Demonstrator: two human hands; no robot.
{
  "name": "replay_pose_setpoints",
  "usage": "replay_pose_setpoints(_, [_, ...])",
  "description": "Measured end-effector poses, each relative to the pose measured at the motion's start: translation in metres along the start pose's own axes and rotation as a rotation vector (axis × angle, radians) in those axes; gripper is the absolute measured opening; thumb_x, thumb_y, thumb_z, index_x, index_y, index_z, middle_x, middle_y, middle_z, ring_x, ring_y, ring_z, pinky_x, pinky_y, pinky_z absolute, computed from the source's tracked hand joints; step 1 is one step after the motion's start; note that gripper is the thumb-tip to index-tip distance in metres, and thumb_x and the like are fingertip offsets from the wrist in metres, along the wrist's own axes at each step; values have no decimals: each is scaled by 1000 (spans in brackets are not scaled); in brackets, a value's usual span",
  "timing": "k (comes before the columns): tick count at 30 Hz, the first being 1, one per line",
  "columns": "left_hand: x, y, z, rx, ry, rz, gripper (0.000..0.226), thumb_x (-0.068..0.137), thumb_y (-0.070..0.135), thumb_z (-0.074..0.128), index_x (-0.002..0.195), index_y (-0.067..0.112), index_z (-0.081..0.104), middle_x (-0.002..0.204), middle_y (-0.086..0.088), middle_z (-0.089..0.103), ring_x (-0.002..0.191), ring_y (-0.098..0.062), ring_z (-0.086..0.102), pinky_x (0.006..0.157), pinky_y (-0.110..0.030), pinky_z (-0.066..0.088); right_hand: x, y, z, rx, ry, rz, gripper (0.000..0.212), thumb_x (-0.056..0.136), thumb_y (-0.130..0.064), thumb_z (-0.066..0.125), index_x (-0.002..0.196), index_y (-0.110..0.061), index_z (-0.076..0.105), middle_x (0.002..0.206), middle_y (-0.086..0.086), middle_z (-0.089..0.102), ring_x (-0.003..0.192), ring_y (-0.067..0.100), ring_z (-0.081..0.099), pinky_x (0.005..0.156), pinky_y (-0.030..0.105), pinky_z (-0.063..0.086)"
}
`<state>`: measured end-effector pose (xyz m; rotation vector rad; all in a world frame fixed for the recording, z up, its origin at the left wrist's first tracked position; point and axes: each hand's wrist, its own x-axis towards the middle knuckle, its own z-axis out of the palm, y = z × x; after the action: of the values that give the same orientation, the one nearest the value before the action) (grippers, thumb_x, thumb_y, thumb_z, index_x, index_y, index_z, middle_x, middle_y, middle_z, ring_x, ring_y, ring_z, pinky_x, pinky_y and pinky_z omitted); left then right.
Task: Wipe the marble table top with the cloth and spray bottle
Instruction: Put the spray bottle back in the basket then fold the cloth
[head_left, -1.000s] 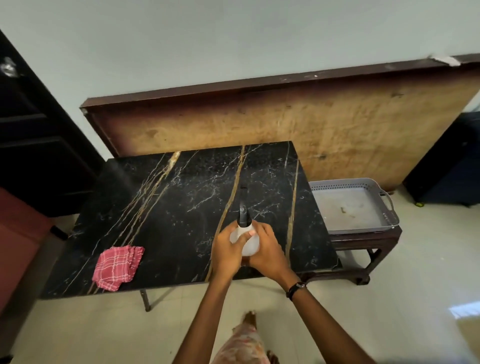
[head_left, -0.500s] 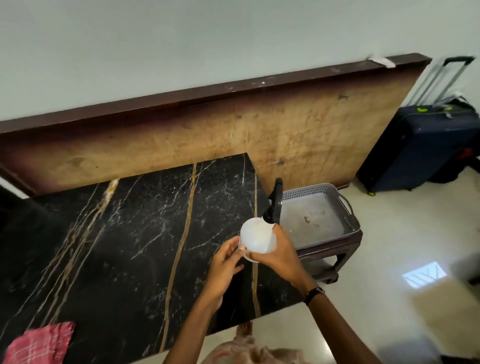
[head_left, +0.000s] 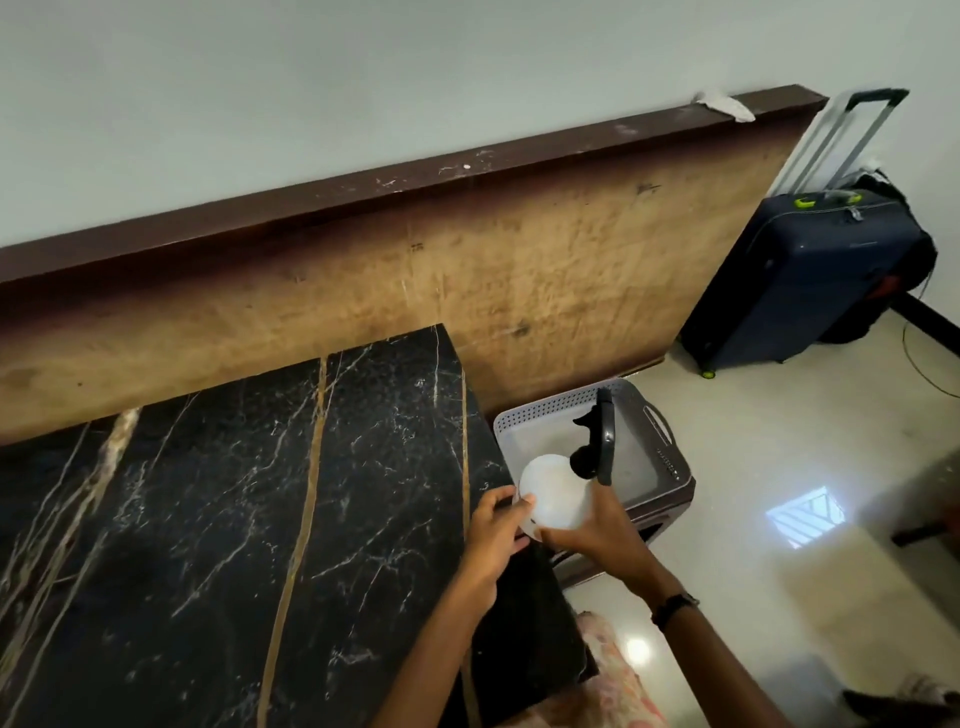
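The black marble table top (head_left: 249, 509) with gold and white veins fills the lower left of the head view. I hold a white spray bottle (head_left: 553, 491) with a black trigger head just past the table's right edge, over a grey tray. My right hand (head_left: 597, 535) grips the bottle's body from below. My left hand (head_left: 493, 535) touches its left side with the fingertips. The cloth is out of view.
A grey perforated plastic tray (head_left: 670, 457) sits on a low dark wooden stool to the right of the table. A large wooden board (head_left: 467, 275) leans against the wall behind. A dark blue suitcase (head_left: 800, 280) stands at the far right on the tiled floor.
The view has swung right, so the red checked cloth has left the frame. Both hands have carried the spray bottle rightward, from over the table's front edge to above the grey tray.
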<state>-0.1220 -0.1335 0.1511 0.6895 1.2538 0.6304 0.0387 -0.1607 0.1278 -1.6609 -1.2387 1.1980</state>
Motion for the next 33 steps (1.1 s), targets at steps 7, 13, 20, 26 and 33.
replay_pose_setpoints(7, [81, -6, 60, -44, 102, -119, 44, 95, 13, 51, 137, 15, 41, 134, -9, 48, 115, -23, 53, 94, -33, 49, 90, 57, -42, -158, -126, 76, 104, 52, -47, 88, 137, -17, 36, 132, 3, 48, 121, 17, 48, 98, 30, 47])
replay_pose_setpoints(13, [142, -23, 83, -18, 225, -245, 50, 94, 10, 48, 141, 18, 35, 141, -9, 46, 125, -29, 49, 102, -39, 44, 152, 107, -40, -218, -218, 21, 100, 57, -20, 92, 136, -7, 31, 133, 9, 39, 122, 17, 39, 98, 22, 41])
replay_pose_setpoints(20, [203, -56, 84, 4, 346, -339, 52, 92, 12, 51, 141, 19, 35, 138, -12, 50, 122, -33, 51, 103, -46, 45, 196, 169, -20, -258, -289, 9, 103, 55, -17, 93, 137, 1, 33, 127, 7, 38, 118, 16, 37, 98, 9, 36])
replay_pose_setpoints(26, [231, -85, 81, -23, 371, -415, 60, 81, 30, 55, 139, 28, 39, 139, -8, 49, 125, -31, 48, 108, -49, 40, 213, 193, -13, -244, -309, 2, 105, 57, -22, 92, 140, -6, 31, 132, 4, 39, 120, 15, 42, 100, 23, 44])
replay_pose_setpoints(33, [238, -96, 84, 20, 374, -417, 73, 66, 42, 49, 137, 34, 39, 137, -6, 52, 122, -30, 51, 106, -47, 42, 214, 202, -15, -308, -345, -43, 106, 58, -21, 92, 142, -1, 29, 135, 11, 39, 122, 14, 40, 99, 8, 36])
